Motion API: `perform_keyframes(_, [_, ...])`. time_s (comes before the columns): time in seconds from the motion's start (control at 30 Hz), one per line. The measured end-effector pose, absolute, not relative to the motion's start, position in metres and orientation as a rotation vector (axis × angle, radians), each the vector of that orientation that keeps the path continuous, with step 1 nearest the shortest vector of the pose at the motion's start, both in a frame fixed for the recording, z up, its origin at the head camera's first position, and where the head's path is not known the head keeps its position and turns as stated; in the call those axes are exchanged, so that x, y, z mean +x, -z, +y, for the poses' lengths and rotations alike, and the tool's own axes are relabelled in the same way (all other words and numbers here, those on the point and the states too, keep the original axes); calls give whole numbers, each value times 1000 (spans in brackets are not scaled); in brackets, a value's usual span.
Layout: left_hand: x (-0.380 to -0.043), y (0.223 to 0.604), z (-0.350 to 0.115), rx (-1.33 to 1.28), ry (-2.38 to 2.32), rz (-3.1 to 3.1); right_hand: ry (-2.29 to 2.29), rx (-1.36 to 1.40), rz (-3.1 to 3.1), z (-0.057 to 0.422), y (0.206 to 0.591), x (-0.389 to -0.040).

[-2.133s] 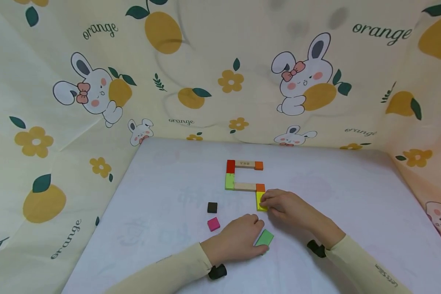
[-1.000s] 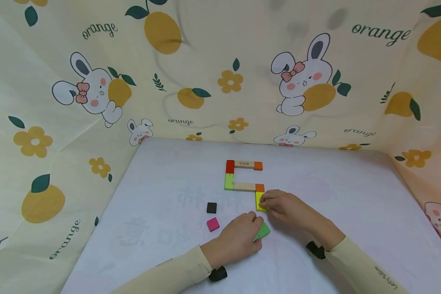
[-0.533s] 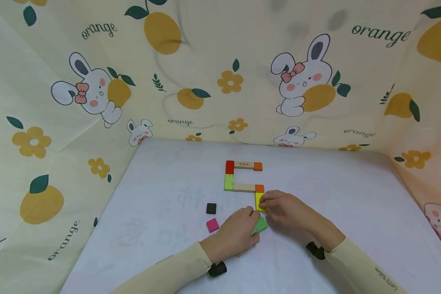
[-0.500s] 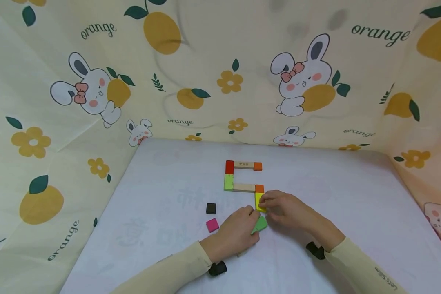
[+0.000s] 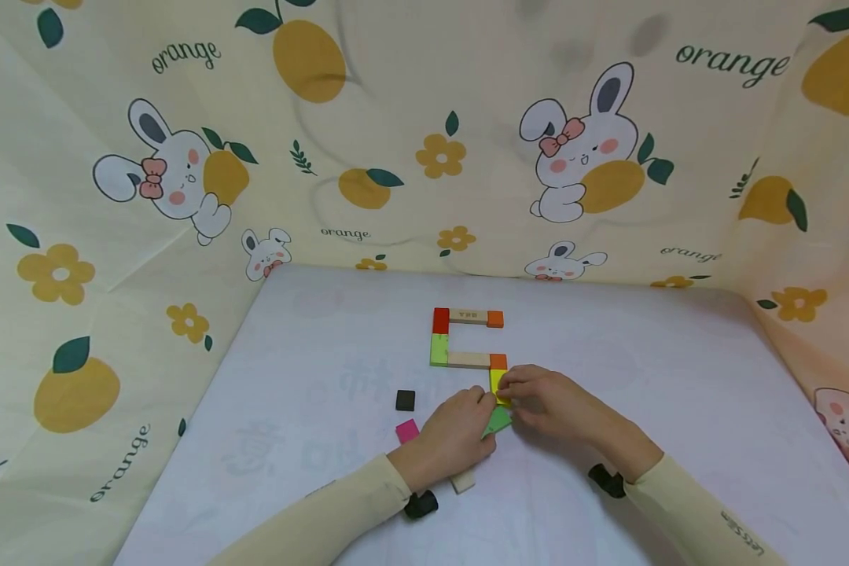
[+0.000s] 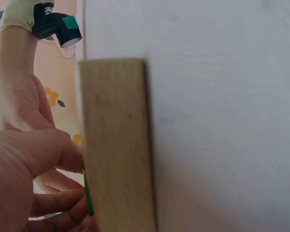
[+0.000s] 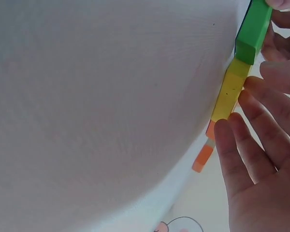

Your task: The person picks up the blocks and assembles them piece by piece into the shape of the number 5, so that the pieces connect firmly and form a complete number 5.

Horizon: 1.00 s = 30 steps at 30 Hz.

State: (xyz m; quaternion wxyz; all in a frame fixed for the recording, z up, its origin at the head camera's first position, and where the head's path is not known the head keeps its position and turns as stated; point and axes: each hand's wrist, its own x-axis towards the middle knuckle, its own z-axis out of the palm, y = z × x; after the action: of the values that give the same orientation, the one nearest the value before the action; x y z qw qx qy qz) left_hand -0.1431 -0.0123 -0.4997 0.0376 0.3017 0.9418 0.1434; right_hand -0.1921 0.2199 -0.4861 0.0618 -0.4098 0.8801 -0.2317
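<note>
My left hand [image 5: 447, 434] pinches a green block [image 5: 498, 420], its far end right at the near end of a yellow block [image 5: 498, 385]. With its fingers fairly straight, my right hand [image 5: 555, 401] touches the side of the yellow block with the fingertips, as the right wrist view shows; the thumb stands off it. The yellow block continues a bent line of blocks: an orange block [image 5: 498, 362], a plain wooden block [image 5: 468, 360], a lime green block [image 5: 439, 350], a red block [image 5: 441, 321], another wooden block [image 5: 468, 316] and a second orange block [image 5: 495, 319].
Left of the line lie a black block [image 5: 406, 400] and a pink block [image 5: 406, 430], partly covered by my left hand. A loose wooden block [image 5: 463, 481] lies under the left wrist. A printed cloth [image 5: 389, 94] stands behind the white table surface [image 5: 644, 354].
My left hand has gripped the green block and pushed it away from me, turning it, up to the yellow block's end. The loose wooden block has come into view. My right hand stays put.
</note>
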Motion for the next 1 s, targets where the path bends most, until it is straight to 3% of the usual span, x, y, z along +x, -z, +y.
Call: perform_keyframes(1.0, [-145, 503, -12, 921, -415, 2901, 573, -1174, 2703, 213, 486, -189])
